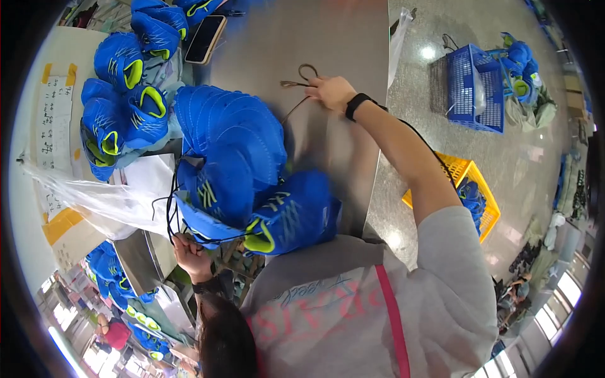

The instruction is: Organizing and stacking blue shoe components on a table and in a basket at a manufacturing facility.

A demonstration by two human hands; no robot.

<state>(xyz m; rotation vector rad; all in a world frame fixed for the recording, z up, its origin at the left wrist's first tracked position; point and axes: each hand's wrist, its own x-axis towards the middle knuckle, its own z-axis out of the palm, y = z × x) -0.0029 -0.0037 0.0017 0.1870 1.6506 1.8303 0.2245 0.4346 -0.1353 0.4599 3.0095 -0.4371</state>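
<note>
Dark hair (227, 337), fanned blue shoe uppers (234, 129), lime linings (258, 242), thin dark cords (170, 211)

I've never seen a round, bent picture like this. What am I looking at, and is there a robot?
No robot here, only someone's own two bare hands. This single picture comes from a wide fisheye camera worn on the head, looking down, so straight edges bend. On the grey table lie blue shoe uppers, many fanned in a stack; a phone lies nearby. The right hand pinches a dark cord. The left hand touches black cords beside the uppers, but its exact grip is unclear.
</note>
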